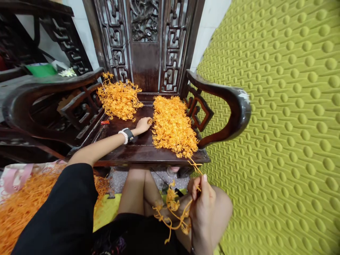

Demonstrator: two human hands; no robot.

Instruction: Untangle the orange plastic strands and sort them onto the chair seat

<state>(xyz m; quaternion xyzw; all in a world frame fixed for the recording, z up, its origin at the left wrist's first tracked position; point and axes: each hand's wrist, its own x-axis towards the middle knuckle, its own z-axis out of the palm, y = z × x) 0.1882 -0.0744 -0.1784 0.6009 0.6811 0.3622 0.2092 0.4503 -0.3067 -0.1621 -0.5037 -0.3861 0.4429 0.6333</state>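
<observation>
"How far along are we?"
"I count two frilly orange heaps, left heap (119, 101) and right heap (172, 124), on the glossy wooden chair seat (140, 153); the stringy orange mass (34, 205) at lower left seems still left."
"Fingers?"
"My right hand (204, 202) pinches a thin, knotty strand (174, 204) above the lap. My left hand (144, 124) curls beside the right heap; whether it grips anything, I can't tell."

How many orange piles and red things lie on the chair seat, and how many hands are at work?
Left pile and right pile, both orange: 2
Small red thing: 1
Left hand and right hand: 2
Total: 5
</observation>
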